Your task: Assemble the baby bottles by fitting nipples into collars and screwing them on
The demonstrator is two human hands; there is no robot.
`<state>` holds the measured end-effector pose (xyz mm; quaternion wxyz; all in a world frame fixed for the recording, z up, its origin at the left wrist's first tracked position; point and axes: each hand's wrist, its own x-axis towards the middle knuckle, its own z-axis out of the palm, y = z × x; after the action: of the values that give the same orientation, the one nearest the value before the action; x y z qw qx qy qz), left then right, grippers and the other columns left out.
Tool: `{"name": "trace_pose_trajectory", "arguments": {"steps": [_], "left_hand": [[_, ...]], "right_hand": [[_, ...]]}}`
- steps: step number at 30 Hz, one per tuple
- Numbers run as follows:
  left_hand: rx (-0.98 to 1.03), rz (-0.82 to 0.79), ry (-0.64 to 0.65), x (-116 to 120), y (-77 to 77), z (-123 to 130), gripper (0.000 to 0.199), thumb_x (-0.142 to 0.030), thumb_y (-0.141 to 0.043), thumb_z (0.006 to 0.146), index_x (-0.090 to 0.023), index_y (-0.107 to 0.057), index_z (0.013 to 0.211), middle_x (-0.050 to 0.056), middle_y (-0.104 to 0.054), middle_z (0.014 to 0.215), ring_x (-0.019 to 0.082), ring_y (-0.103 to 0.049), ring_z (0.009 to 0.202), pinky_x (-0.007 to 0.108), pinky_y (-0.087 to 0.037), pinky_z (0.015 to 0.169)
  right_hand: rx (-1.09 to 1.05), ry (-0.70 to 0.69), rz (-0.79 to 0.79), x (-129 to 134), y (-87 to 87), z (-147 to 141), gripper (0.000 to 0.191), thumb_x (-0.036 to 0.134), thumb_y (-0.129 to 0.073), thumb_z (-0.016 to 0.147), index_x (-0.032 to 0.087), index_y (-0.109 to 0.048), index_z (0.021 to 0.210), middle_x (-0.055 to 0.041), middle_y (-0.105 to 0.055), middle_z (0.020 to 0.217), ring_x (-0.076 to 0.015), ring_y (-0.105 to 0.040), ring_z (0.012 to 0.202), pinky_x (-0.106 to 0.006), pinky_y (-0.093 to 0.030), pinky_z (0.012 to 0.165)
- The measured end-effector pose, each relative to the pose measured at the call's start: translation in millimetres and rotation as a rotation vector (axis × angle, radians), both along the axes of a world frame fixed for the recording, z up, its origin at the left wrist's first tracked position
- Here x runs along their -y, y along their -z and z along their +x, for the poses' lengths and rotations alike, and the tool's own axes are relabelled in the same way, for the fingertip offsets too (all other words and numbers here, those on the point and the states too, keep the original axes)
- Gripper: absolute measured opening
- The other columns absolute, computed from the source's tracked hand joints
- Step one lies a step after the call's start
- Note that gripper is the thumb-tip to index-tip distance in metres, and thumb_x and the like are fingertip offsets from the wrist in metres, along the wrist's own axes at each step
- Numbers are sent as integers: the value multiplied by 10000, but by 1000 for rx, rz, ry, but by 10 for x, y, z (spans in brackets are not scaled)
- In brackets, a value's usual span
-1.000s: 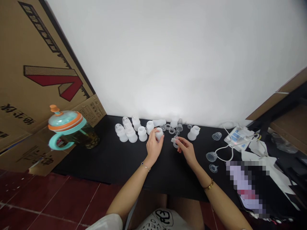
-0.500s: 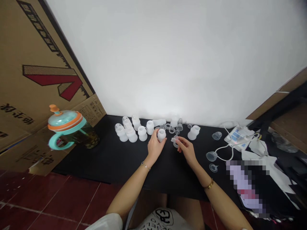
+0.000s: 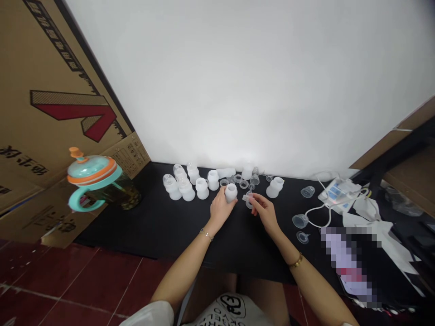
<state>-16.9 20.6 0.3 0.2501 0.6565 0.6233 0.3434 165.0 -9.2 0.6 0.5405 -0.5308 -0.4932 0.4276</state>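
Observation:
A white baby bottle (image 3: 231, 192) without a cap is held in my left hand (image 3: 221, 207), its round mouth facing up. Just to the right, my right hand (image 3: 264, 209) pinches a translucent collar ring with a nipple (image 3: 248, 198), apart from the bottle. Behind the hands lie several clear rings (image 3: 244, 184) and nipples. A capped bottle (image 3: 186, 190) stands with others like it to the left. Two open white bottles, one of them the nearer bottle (image 3: 202, 189), stand between these and my left hand. Another open bottle (image 3: 274, 188) is beyond my right hand.
A teal-and-orange lidded jug (image 3: 93, 181) stands at the left by a cardboard box (image 3: 68, 113). On the right are clear dome caps (image 3: 307, 192), a white cabled device (image 3: 336, 194), papers and a blurred phone-like object (image 3: 350, 267). A white wall (image 3: 238, 90) backs the black table (image 3: 152, 226).
My left hand has shifted slightly right and down with the bottle, uncovering a clear ring behind it. My right hand stays nearly still with the collar ring.

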Motion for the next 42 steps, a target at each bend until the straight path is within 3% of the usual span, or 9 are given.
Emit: {"name": "trace_pose_trajectory", "arguments": {"steps": [7,14,20,26,31,36,42], "left_hand": [[50,-35,13,-6,-34,1,445,-379,-777,750,-247,-627,1148,56,-720,976,261,-679,858,288,-424,673],[272,-9,38,-61,2,-7,501,-520,-788,713,-210,-666,1087,36,-708,985,146,-586,636,249,-405,597],[567,-170,117,-84,-14,11,545,-532,-796,713,-176,-676,1108,45,-726,904,126,-576,597,232,-430,530],[768,-269,174,-69,-41,25,515,-565,-778,729,-147,-682,1015,-22,-604,667,78,-461,472,205,-330,411],[888,-350,123,-62,-88,1,541,-538,-812,699,-147,-684,1049,35,-680,810,106,-574,597,180,-351,423],[1057,-413,129,-96,-61,-26,500,-473,-834,695,-162,-688,1059,105,-725,1073,203,-689,907,256,-549,678],[1125,-444,161,-126,-10,-43,477,-434,-808,724,-193,-689,1117,110,-702,1226,250,-677,1064,318,-551,820]], "right_hand": [[-4,-2,-8,-9,20,7,491,569,-742,784,154,-744,1045,20,-588,531,-149,-519,470,-275,-409,471],[-41,-5,-7,-9,-5,7,474,564,-743,784,160,-748,1033,9,-610,564,-144,-525,479,-267,-410,460],[-107,29,-38,-6,-51,-1,475,576,-755,759,163,-758,994,7,-615,553,-149,-538,464,-270,-412,448],[-225,-5,-83,-35,-9,23,424,564,-747,771,169,-757,924,-44,-716,685,-136,-540,454,-267,-406,436],[-357,-63,-122,-57,-19,45,453,588,-670,831,146,-734,905,-134,-775,926,-117,-512,446,-276,-402,423],[-424,-94,-118,-42,-93,58,409,551,-650,841,164,-720,954,-145,-775,1028,-123,-504,460,-297,-411,459],[-511,-86,-151,-41,-113,82,341,490,-681,803,171,-705,923,-157,-764,1105,-134,-511,481,-307,-416,471]]}}
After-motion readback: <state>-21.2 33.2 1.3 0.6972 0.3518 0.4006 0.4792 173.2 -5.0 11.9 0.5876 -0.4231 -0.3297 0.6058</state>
